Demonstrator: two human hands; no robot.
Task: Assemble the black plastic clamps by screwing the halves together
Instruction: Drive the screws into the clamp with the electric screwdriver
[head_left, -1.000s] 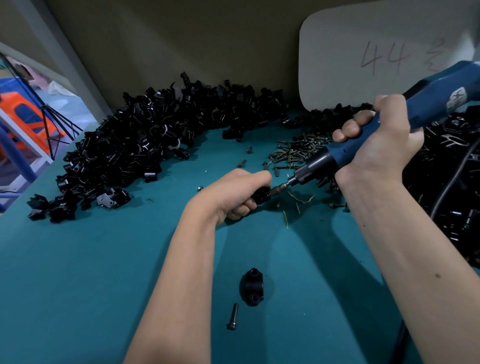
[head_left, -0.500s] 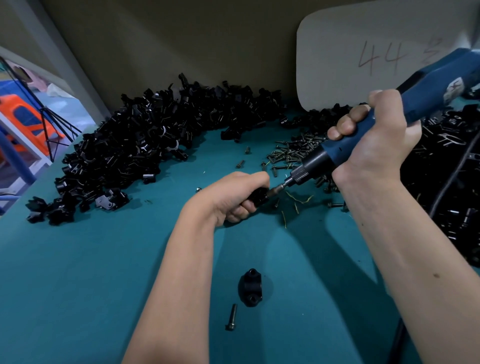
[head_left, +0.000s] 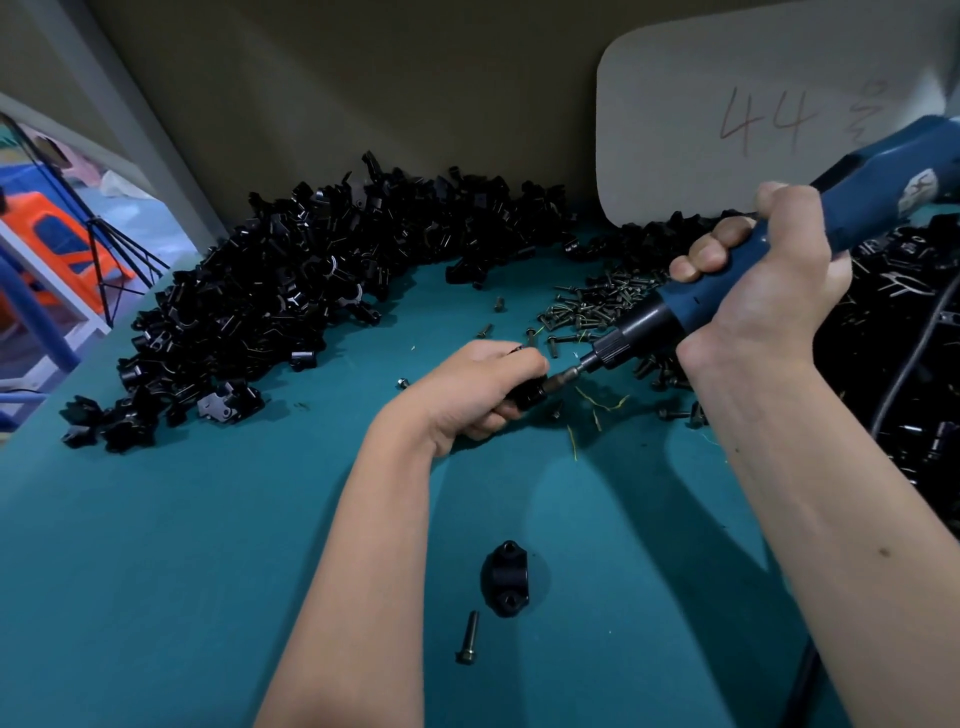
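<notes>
We are in the middle of driving a screw. Our left hand curls around a black clamp and holds it just above the teal counter, near the centre of the view. Our right hand grips the blue electric screwdriver, which comes down from 2 o'clock; its bit meets the clamp at the side that shows past the fingers. The screw itself is hidden between the bit and the clamp, so we cannot tell how deep it sits.

In our judgement the next move is to keep the bit straight in line with the hole until the screw is seated, then lift the tool away and turn the clamp for the second hole, if that one is still empty. A slipping bit could hit the fingers, because they lie very close to it.

At 6 o'clock a loose clamp half lies on the counter with a single screw just beside it. A big pile of black parts fills 10 to 12 o'clock, and a heap of screws lies at 1 o'clock.

On the white board at 1 o'clock we read "44" in handwriting; the sign after it is not legible. The screwdriver carries a small pale label, too blurred to read.
</notes>
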